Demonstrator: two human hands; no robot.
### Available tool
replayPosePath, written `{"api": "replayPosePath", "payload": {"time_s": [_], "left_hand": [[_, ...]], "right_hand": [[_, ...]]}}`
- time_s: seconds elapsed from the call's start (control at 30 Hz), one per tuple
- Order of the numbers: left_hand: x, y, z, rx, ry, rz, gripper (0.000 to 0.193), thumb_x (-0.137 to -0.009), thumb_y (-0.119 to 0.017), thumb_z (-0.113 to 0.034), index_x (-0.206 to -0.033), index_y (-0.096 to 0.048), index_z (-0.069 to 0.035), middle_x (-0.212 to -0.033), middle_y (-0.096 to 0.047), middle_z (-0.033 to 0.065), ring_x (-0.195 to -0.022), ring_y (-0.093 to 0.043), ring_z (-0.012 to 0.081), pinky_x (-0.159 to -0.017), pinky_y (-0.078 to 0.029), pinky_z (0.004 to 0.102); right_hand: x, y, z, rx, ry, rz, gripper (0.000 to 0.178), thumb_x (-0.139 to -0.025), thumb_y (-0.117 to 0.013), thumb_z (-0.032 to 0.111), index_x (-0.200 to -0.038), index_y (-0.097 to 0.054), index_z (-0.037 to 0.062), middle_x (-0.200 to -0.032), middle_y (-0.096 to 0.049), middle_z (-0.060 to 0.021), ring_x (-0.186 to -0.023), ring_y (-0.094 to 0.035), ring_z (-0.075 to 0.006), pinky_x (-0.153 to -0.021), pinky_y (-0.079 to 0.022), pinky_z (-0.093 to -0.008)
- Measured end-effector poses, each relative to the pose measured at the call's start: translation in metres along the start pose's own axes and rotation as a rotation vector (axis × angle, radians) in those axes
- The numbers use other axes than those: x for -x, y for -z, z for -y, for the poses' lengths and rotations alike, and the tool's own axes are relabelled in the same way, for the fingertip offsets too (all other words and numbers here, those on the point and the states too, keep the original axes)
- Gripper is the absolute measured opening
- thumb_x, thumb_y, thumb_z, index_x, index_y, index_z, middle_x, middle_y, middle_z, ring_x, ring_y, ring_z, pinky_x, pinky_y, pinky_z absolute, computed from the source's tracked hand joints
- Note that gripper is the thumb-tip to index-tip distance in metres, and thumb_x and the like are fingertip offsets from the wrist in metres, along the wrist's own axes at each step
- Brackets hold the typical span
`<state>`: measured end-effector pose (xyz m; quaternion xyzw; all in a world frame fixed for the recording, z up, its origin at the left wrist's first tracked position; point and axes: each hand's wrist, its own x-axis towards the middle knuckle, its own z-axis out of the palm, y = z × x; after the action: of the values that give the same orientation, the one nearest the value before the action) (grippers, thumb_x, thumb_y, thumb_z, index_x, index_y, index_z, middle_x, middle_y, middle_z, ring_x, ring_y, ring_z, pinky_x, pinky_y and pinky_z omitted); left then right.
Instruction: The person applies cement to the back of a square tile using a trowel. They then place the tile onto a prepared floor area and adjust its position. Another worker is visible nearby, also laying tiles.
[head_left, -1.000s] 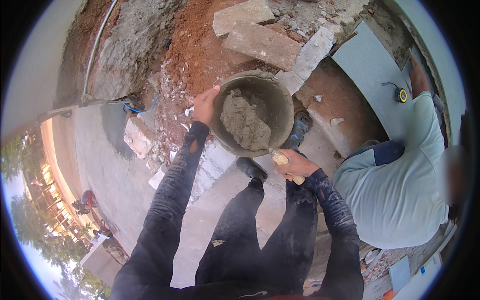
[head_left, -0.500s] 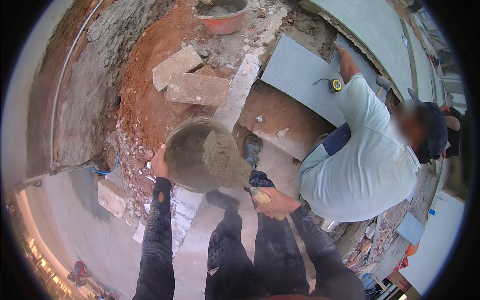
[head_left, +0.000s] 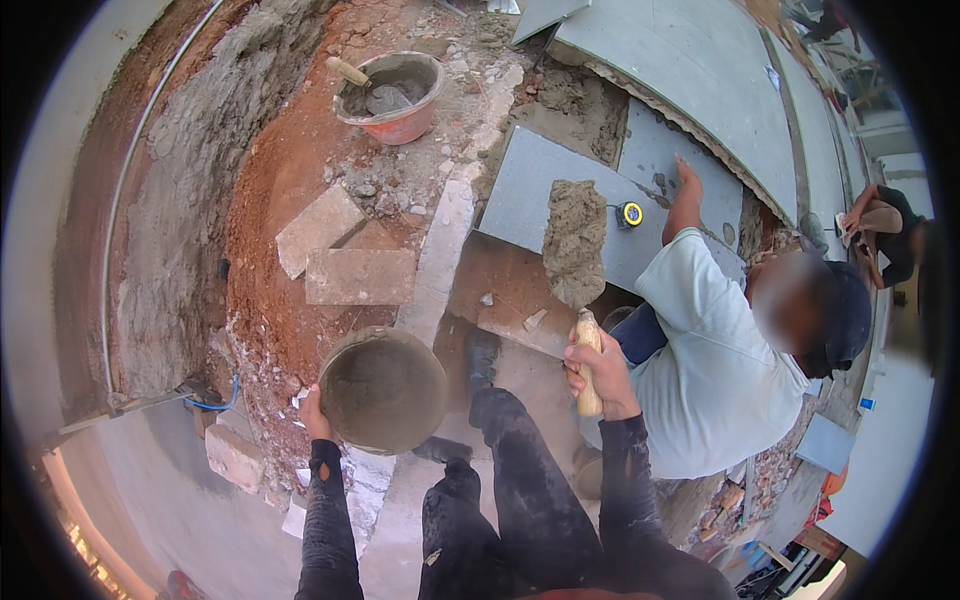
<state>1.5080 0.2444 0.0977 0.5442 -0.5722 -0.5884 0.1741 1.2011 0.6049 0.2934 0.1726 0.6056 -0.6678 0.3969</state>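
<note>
My left hand point(head_left: 314, 412) is closed on the left rim of a round bucket point(head_left: 385, 392) with wet grey mortar smeared inside it. Raised to the right, my right hand point(head_left: 604, 372) wraps round the wooden handle of a trowel point(head_left: 589, 368). A thick slab of mortar point(head_left: 575, 240) covers the trowel's blade and hides nearly all of it. Behind that loaded blade lies a grey tile point(head_left: 520, 190), with a yellow and black tape measure point(head_left: 629, 214) resting on it.
A co-worker point(head_left: 715, 350) crouches at the right, one hand on another grey tile point(head_left: 645, 140). Beyond the loose bricks point(head_left: 360, 277) stands an orange tub point(head_left: 400, 128) with mortar and a wooden-handled tool. Farther right another person point(head_left: 885, 235) squats. Rubble point(head_left: 725, 500) lies at lower right.
My right hand has lifted the mortar-laden trowel out of the bucket, up and to the right. The bucket has stayed in my left hand. My view has shifted, showing more of the far tub.
</note>
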Motion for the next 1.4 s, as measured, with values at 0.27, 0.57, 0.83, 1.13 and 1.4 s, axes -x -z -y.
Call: {"api": "replayPosePath", "payload": {"time_s": [0.27, 0.57, 0.83, 1.13, 1.4], "left_hand": [[0.0, -0.032, -0.023, 0.147, 0.212, -0.027, 0.03, -0.092, -0.057, -0.028, -0.093, -0.066, 0.001, -0.09, -0.063, 0.0034, -0.081, -0.054, 0.0118, -0.075, -0.044, 0.0272], [0.007, -0.015, -0.019, -0.099, 0.121, -0.103, 0.032, -0.094, -0.053, -0.03, -0.084, -0.065, -0.002, -0.086, -0.061, 0.003, -0.079, -0.053, 0.0125, -0.075, -0.043, 0.0296], [0.005, -0.018, -0.026, -0.118, 0.052, -0.002, 0.034, -0.092, -0.06, -0.027, -0.091, -0.066, 0.006, -0.081, -0.062, 0.0001, -0.077, -0.052, 0.0079, -0.072, -0.042, 0.0246], [0.013, -0.045, -0.046, -0.273, -0.157, 0.027, 0.037, -0.087, -0.062, -0.034, -0.097, -0.068, 0.001, -0.082, -0.068, 0.0148, -0.078, -0.065, 0.0204, -0.075, -0.048, 0.0307], [0.03, -0.053, -0.056, -0.286, -0.28, 0.114, 0.035, -0.085, -0.063, -0.033, -0.095, -0.069, 0.0, -0.083, -0.068, 0.02, -0.08, -0.067, 0.0267, -0.075, -0.048, 0.0337]], "right_hand": [[-0.338, 0.098, 0.178, -0.239, 0.003, -0.155, 0.011, -0.083, -0.053, 0.012, -0.079, -0.045, 0.0062, -0.06, -0.048, -0.004, -0.047, -0.05, -0.0131, -0.042, -0.046, -0.026], [-0.308, 0.074, 0.117, 0.04, -0.008, -0.266, 0.016, -0.081, -0.057, 0.012, -0.091, -0.047, 0.0036, -0.066, -0.051, -0.0062, -0.048, -0.051, -0.0144, -0.042, -0.045, -0.0293], [-0.009, 0.028, -0.034, 0.271, 0.03, -0.03, 0.03, -0.084, -0.062, 0.018, -0.107, -0.049, 0.0025, -0.066, -0.051, -0.0057, -0.047, -0.049, -0.0102, -0.04, -0.041, -0.0226], [0.005, -0.075, -0.13, 1.7, 0.424, 0.434, 0.035, -0.08, -0.065, 0.023, -0.105, -0.052, 0.002, -0.083, -0.064, -0.0203, -0.074, -0.062, -0.0431, -0.067, -0.049, -0.0472], [-0.052, -0.109, -0.183, 2.06, 0.56, 0.666, 0.013, -0.082, -0.054, 0.01, -0.088, -0.056, -0.0019, -0.082, -0.065, -0.0207, -0.076, -0.067, -0.0338, -0.068, -0.053, -0.0424]]}}
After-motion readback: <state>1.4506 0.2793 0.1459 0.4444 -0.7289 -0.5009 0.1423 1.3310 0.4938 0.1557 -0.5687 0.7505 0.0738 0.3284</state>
